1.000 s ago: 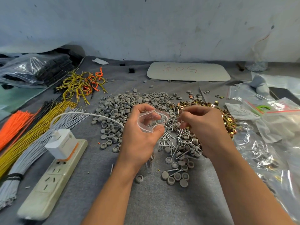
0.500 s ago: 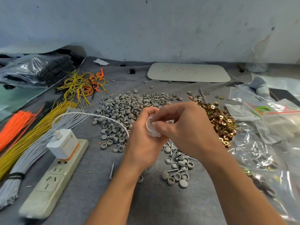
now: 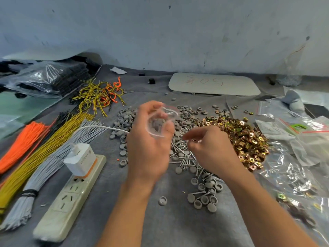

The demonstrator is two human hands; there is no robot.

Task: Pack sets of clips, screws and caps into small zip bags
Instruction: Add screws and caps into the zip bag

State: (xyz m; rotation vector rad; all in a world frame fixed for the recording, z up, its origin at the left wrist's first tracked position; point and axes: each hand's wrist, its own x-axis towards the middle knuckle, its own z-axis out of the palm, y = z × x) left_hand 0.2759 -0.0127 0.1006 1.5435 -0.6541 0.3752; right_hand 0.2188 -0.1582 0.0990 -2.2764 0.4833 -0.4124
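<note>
My left hand [image 3: 147,145] holds a small clear zip bag [image 3: 161,121] up above the table, its mouth held open, with grey items blurred inside. My right hand [image 3: 211,150] hovers to the right of the bag, just over the silver screws [image 3: 183,157], with its fingers pinched together; whether anything is in them I cannot tell. Grey round caps [image 3: 124,122] spread behind and left of my hands, and a smaller group of caps [image 3: 204,195] lies in front. A heap of gold metal clips [image 3: 245,138] sits to the right.
A white power strip [image 3: 71,195] with a charger plugged in lies at the front left, beside bundles of orange, yellow and grey wires [image 3: 44,145]. Clear plastic bags [image 3: 299,157] cover the right side. A pale board [image 3: 213,83] lies near the wall.
My right hand has pulled away from the bag, down and to the right over the screws. My left hand has lifted the bag higher.
</note>
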